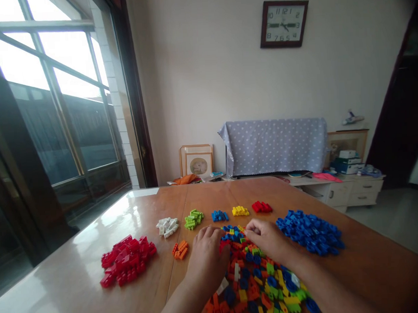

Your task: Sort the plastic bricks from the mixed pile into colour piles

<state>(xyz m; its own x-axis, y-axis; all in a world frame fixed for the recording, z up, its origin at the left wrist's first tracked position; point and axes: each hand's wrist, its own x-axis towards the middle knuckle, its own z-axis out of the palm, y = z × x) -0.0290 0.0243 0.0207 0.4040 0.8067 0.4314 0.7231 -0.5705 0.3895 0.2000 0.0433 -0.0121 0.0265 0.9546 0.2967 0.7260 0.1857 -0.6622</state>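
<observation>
My left hand [208, 251] rests over the left side of a mixed heap of toy building bricks [254, 283], its fingers curled downward. Red bricks [225, 244] show between its thumb and forefinger; whether they are gripped or lie behind is unclear. On the far right side of the heap, my right hand [266, 237] has its fingers bent in a pinch, and anything inside is too small to name. Between both hands lie blue and yellow bricks [235, 234]. The heap also holds orange, green and white pieces and blue wheel-like rings.
Sorted piles stand around: red bricks [128, 260], orange [180, 250], white [167, 226], lime green [193, 219], small blue [219, 215], yellow [240, 211], small red [261, 207], large blue [311, 232]. The wooden table [159, 278] ends before a cloth-covered object [276, 146].
</observation>
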